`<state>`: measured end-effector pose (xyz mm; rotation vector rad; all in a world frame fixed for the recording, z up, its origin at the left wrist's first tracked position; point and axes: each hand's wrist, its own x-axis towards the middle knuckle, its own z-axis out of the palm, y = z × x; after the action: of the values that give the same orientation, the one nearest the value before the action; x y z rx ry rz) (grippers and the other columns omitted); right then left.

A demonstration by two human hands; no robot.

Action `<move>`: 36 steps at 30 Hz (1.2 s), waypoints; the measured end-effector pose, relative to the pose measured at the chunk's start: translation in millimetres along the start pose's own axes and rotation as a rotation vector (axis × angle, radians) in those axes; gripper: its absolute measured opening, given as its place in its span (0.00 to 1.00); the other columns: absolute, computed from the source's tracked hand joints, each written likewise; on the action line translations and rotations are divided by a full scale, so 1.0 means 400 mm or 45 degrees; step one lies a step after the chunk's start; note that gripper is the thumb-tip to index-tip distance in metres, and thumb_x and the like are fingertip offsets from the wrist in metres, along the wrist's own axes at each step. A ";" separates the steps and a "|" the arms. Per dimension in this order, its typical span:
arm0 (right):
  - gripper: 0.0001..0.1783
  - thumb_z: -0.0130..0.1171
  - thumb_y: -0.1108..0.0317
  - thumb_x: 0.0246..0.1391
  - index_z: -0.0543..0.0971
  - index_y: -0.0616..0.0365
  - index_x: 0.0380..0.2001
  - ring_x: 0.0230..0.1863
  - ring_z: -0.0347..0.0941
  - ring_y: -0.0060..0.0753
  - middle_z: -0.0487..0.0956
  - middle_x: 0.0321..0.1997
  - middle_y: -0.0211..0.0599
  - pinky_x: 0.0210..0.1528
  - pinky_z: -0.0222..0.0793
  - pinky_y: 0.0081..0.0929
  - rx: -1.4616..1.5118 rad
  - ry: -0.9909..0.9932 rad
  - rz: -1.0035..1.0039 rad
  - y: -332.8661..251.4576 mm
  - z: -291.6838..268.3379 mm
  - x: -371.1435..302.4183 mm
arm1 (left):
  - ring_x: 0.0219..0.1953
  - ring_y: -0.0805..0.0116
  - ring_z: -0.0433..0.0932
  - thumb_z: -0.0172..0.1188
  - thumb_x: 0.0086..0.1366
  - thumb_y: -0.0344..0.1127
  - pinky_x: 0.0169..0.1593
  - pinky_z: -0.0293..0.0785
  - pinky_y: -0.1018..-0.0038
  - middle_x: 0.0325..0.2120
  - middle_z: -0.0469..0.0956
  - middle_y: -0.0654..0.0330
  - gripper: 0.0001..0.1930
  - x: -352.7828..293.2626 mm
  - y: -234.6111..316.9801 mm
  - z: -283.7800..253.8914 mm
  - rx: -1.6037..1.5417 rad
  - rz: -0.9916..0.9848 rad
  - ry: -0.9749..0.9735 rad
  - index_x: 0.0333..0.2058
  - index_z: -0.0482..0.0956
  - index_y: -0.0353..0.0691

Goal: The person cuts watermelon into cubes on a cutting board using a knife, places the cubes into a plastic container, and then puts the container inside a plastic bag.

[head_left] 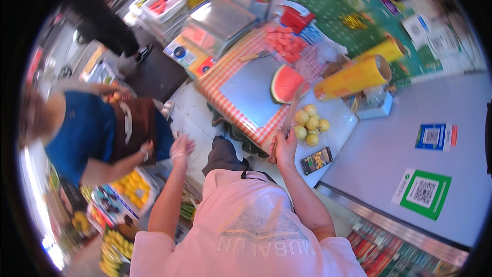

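My right hand (285, 147) is closed round the wooden handle of a long knife (293, 106), at the near right corner of the table. Its blade points away from me and passes beside a cut piece of watermelon (288, 84) with red flesh and green rind. The watermelon rests at the right of a grey cutting board (246, 95). Out to the left, my left hand (182, 149) hangs in the air off the table, fingers apart and holding nothing; it seems to wear a thin clear glove. Cut watermelon chunks (286, 42) are heaped beyond the board.
A smaller knife (255, 56) lies behind the board on the checked cloth (218, 88). Pale yellow fruits (310, 124), a phone (316, 161) and yellow film rolls (352, 79) are at the right. A co-worker in blue (84, 128) stands left, near boxes of fruit (134, 189).
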<state>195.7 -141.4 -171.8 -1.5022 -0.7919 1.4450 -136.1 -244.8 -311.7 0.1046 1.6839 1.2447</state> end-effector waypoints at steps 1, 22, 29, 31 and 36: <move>0.04 0.47 0.73 0.61 0.64 0.59 0.38 0.12 0.65 0.23 0.68 0.18 0.31 0.12 0.61 0.22 0.059 0.067 -0.004 -0.007 0.000 0.006 | 0.27 0.73 0.79 0.59 0.66 0.45 0.30 0.76 0.79 0.30 0.81 0.58 0.16 0.042 0.053 0.124 0.103 0.006 -0.143 0.46 0.77 0.41; 0.24 0.52 0.69 0.56 0.68 0.59 0.57 0.28 0.78 0.42 0.79 0.27 0.44 0.34 0.74 0.38 -0.796 0.610 0.104 0.023 0.149 0.134 | 0.47 0.60 0.78 0.53 0.65 0.47 0.51 0.71 0.68 0.45 0.80 0.52 0.22 0.234 0.250 0.994 1.026 0.436 -1.071 0.50 0.78 0.38; 0.25 0.53 0.62 0.57 0.68 0.58 0.58 0.42 0.76 0.61 0.79 0.39 0.59 0.44 0.72 0.48 -0.794 0.243 -0.032 0.048 0.170 0.107 | 0.38 0.61 0.80 0.52 0.68 0.45 0.44 0.73 0.67 0.35 0.81 0.48 0.20 0.319 0.225 0.691 0.842 0.560 -0.760 0.53 0.76 0.42; 0.21 0.52 0.61 0.59 0.70 0.59 0.53 0.38 0.77 0.60 0.80 0.35 0.56 0.39 0.72 0.48 -0.899 0.246 -0.006 0.041 0.153 0.126 | 0.34 0.57 0.80 0.51 0.69 0.46 0.40 0.74 0.64 0.31 0.80 0.48 0.22 0.263 0.252 0.618 1.150 0.625 -0.749 0.57 0.73 0.43; 0.16 0.50 0.59 0.63 0.72 0.61 0.44 0.28 0.77 0.60 0.79 0.25 0.54 0.31 0.70 0.52 -1.043 0.144 -0.135 -0.020 0.212 0.164 | 0.33 0.50 0.79 0.54 0.66 0.39 0.36 0.72 0.58 0.30 0.78 0.50 0.28 0.233 0.129 0.539 1.126 0.783 -0.696 0.64 0.60 0.46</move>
<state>120.9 -65.5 -187.0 -2.0681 -1.4740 0.9716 -46.7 -22.1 -327.4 1.4431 1.6170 0.6684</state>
